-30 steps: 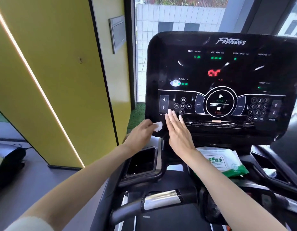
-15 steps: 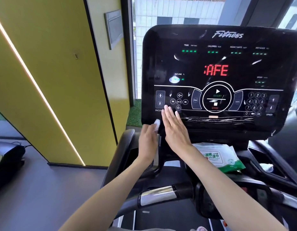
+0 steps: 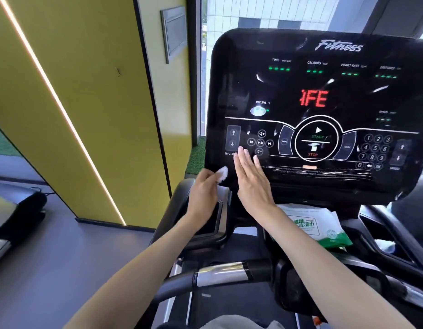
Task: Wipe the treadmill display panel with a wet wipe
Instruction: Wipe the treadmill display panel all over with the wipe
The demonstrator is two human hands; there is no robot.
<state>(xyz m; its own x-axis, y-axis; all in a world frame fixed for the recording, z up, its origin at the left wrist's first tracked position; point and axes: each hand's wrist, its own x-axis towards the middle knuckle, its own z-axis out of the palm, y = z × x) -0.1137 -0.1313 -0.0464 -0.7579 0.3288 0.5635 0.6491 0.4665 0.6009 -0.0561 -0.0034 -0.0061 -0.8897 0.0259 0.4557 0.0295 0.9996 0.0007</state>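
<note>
The black treadmill display panel fills the upper right, lit with red letters and green dashes. My left hand pinches a small crumpled white wet wipe against the panel's lower left corner. Beside it, my right hand lies flat with fingers together on the panel's lower edge, fingertips just below the incline and media buttons. A green and white pack of wet wipes rests on the console shelf under the panel, partly hidden by my right forearm.
A black cup holder tray sits below my left hand. A chrome-banded handlebar crosses in front of me. A yellow wall with a light strip stands left, and another machine sits on the grey floor.
My left hand with the wipe rose from beside the console onto the panel's lower left corner. My right hand stayed flat on the panel. The red readout changed its letters.
</note>
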